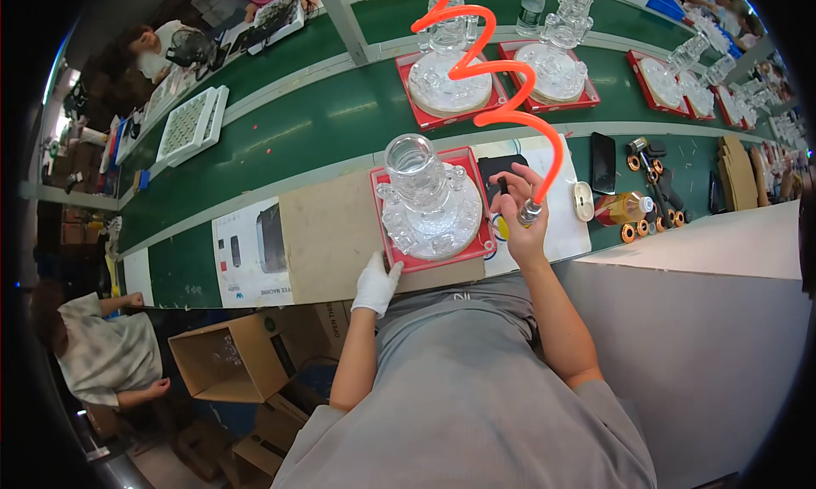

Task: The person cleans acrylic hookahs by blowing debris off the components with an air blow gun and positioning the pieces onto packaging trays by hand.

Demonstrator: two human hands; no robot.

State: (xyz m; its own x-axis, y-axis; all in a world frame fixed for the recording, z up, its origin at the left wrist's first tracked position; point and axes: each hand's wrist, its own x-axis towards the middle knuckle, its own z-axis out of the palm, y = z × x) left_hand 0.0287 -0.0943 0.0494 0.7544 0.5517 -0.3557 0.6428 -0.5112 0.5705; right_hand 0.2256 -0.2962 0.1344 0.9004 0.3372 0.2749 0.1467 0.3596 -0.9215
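A worker's gloved left hand (376, 283) rests flat on the near rim of a red tray (393, 249) holding a clear glass assembly (429, 202), while the bare right hand (520, 217) grips an air tool (529, 212) (on an orange coiled hose (501, 73)) just beside it, apparently poised mid-assembly to bring the tip onto the glass.

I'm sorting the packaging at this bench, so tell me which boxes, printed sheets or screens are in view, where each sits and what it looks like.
Printed sheet: on the bench left of the flat cardboard, white with a dark appliance picture.
Open carton: on the floor lower left, brown cardboard.
Phone: on the bench right of the right hand, black rectangle, screen dark.
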